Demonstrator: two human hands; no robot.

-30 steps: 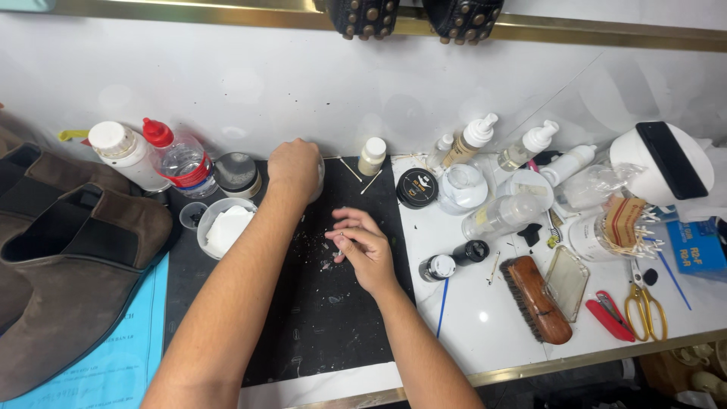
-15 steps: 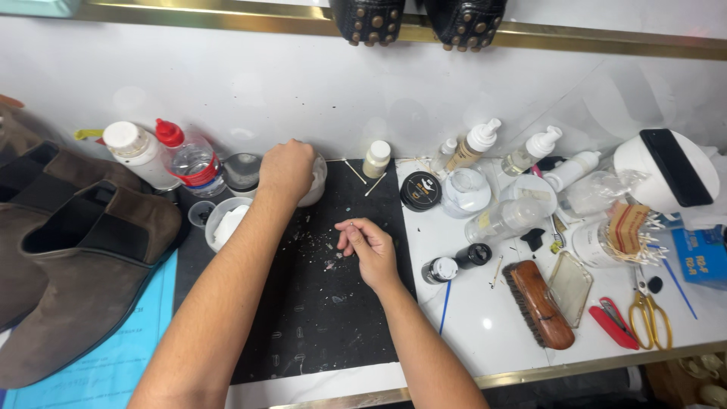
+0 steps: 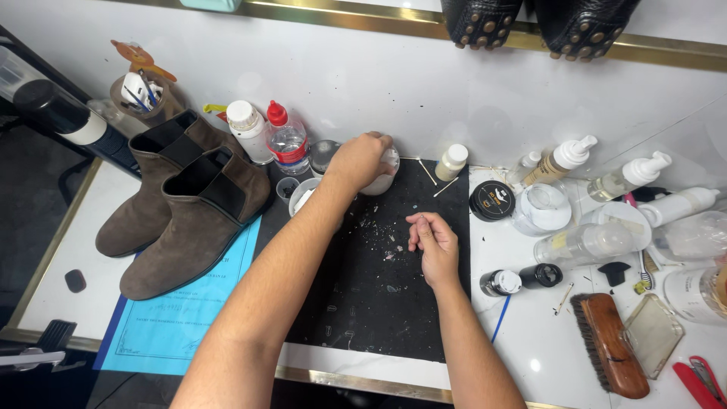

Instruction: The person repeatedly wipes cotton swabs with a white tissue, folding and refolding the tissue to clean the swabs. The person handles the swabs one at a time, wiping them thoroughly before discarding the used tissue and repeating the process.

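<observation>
My left hand (image 3: 362,157) reaches to the back of the black mat (image 3: 363,310) and is closed over a small pale round container (image 3: 385,176). My right hand (image 3: 433,244) rests on the mat's right side, thumb and fingertips pinched together. Whether anything is pinched is too small to tell. Pale scraps (image 3: 388,244) lie scattered on the mat between my two hands. Two thin sticks (image 3: 435,182) lie at the mat's far edge.
A pair of brown suede boots (image 3: 189,216) stands left on a blue sheet (image 3: 170,329). Behind the mat are a red-capped bottle (image 3: 288,142) and a white bowl (image 3: 303,193). To the right: a black tin (image 3: 492,201), pump bottles (image 3: 564,159), a wooden brush (image 3: 609,344).
My left hand has stayed on the container at the mat's back edge. My right hand lifted off the scraps and drew slightly right with its fingers pinched. The camera shifted right.
</observation>
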